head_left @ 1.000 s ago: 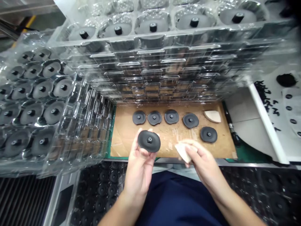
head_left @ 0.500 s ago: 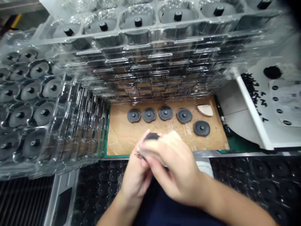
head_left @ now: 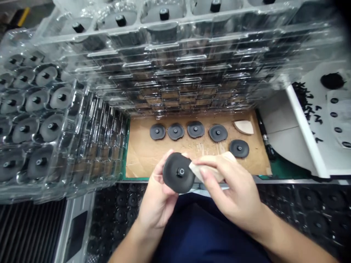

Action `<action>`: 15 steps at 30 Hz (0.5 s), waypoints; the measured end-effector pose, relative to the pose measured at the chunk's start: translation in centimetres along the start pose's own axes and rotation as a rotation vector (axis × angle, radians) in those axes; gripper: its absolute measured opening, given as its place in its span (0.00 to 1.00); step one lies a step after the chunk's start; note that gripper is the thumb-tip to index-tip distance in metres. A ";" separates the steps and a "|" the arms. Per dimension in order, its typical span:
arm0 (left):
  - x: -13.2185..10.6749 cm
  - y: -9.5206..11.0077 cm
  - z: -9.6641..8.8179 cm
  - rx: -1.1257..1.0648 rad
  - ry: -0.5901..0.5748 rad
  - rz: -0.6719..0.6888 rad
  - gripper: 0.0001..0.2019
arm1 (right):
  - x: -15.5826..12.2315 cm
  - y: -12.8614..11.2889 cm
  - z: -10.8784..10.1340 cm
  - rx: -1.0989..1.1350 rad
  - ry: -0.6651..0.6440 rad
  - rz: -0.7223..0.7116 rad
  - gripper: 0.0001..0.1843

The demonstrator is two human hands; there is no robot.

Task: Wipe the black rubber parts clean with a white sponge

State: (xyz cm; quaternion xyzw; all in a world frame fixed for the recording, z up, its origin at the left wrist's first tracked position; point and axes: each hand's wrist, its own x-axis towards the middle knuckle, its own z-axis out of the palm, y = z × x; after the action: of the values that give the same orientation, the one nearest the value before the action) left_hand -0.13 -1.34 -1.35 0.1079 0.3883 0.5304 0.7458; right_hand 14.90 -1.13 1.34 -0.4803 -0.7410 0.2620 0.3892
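Note:
My left hand (head_left: 157,197) grips a round black disc (head_left: 178,172) with a small hub in its middle, held face up over the bench's front edge. My right hand (head_left: 233,193) pinches a white wedge-shaped pad (head_left: 197,171) and presses its tip against the disc's right side. On the brown cardboard sheet (head_left: 139,146) behind the hands lie several more black discs in a row (head_left: 195,129), with one apart at the right (head_left: 239,148). A second white wedge (head_left: 244,126) lies at the sheet's far right.
Stacks of clear plastic trays holding grey discs rise behind (head_left: 175,47) and to the left (head_left: 41,120). A white tray with black scraps (head_left: 315,109) stands right. A dark pen-like tool (head_left: 264,137) lies beside the sheet. Below the bench edge are black trays of discs (head_left: 123,212).
My right hand swept across over the disc, covering it, and now rests at its right side with the pad against it. The disc is raised and tilted toward me.

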 end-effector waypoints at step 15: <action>1.1 0.1 0.6 0.002 0.121 0.151 0.31 | -2.6 2.3 2.0 0.428 -0.147 0.382 0.08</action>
State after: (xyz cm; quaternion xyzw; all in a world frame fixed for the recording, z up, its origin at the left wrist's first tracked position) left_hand 0.37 -0.12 -1.37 0.1053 0.4241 0.5902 0.6788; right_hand 15.06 -2.61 -2.36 -0.4978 -0.5913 0.5149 0.3707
